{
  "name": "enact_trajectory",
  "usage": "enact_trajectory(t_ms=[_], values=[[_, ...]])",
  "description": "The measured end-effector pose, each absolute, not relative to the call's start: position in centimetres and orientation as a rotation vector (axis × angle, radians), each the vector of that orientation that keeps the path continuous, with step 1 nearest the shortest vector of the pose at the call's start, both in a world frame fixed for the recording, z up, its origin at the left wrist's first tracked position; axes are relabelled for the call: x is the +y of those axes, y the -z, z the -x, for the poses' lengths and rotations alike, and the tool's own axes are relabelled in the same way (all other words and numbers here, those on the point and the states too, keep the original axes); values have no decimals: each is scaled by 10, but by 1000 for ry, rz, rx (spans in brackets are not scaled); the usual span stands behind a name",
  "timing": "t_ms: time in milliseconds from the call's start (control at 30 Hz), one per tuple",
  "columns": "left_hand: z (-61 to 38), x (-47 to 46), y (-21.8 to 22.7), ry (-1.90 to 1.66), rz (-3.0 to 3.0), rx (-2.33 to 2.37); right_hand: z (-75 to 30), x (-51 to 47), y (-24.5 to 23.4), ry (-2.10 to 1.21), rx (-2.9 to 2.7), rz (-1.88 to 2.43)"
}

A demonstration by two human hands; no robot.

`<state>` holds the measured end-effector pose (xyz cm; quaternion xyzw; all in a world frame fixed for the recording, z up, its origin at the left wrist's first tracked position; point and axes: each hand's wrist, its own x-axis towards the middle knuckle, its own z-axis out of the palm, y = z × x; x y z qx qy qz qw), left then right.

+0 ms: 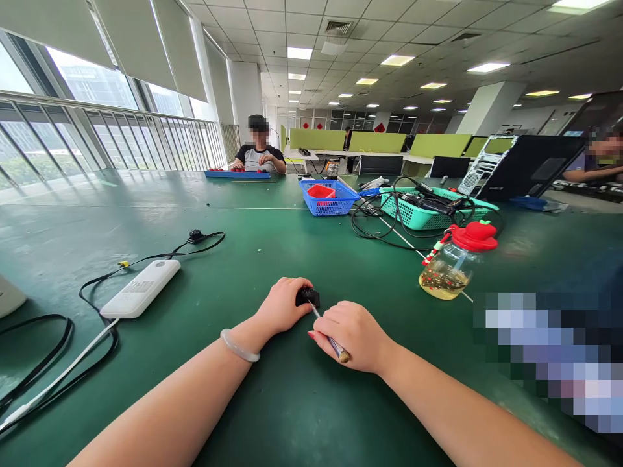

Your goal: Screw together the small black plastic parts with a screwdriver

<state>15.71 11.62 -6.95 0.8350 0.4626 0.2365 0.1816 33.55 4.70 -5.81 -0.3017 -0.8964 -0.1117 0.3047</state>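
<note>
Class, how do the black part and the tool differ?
The black part is compact and blocky; the tool is long and slim. The black part is dark, while the tool has a shiny shaft and brownish-gold end. The left hand holds the black part; the right hand, the tool. Both are in hand.

My left hand (283,303) partly covers a black block (311,297), too small to identify. The left edge crops a white object (10,297).

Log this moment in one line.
left hand: holds small black component; right hand: grips slim metal tool, tip at component; worktop: green table
</note>
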Motion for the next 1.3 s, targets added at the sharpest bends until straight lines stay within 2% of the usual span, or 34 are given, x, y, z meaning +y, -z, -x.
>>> enact_trajectory(t_ms=[600, 800, 1033, 1300], values=[[-158, 114, 65, -668, -2323, 1327, -336, 49, 56, 345, -2297, 870], [-157, 115, 67, -664, -2316, 1333, -346, 57, 58, -65, -2165, 1044], [-157, 115, 67, -655, -2312, 1351, -353, 68, 62, -595, -1625, 1165], [-157, 113, 63, -627, -2345, 1301, -354, 76, 70, -1000, -1353, 1164]])
